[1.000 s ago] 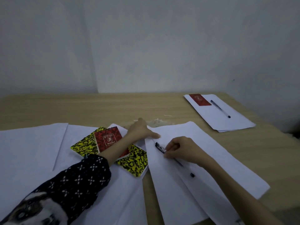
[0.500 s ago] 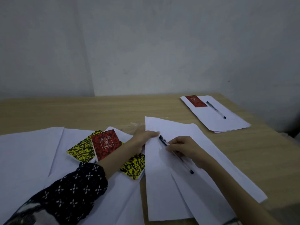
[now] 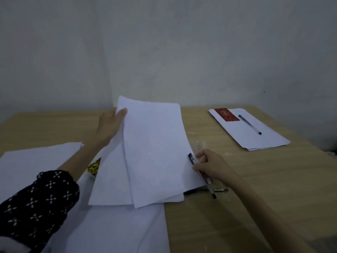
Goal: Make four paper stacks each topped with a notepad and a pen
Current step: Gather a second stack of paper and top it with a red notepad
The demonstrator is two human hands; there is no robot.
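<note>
My left hand pinches the far left corner of a few white sheets and lifts them off the wooden table. Against the right edge of those sheets, my right hand holds a black pen. Only one corner of a yellow-black notepad shows from under the lifted sheets; the other notepads are hidden. At the far right lies a paper stack with a red notepad and a pen on top.
More loose white sheets cover the table's left side and run under my left arm to the near edge. A dark object and a small metal piece lie under the lifted sheets near my right hand. A grey wall stands behind the table.
My left hand has gripped the sheets' far corner and raised them, so they now hide the red and yellow notepads. My right hand, still holding the pen, has moved to the sheets' right edge.
</note>
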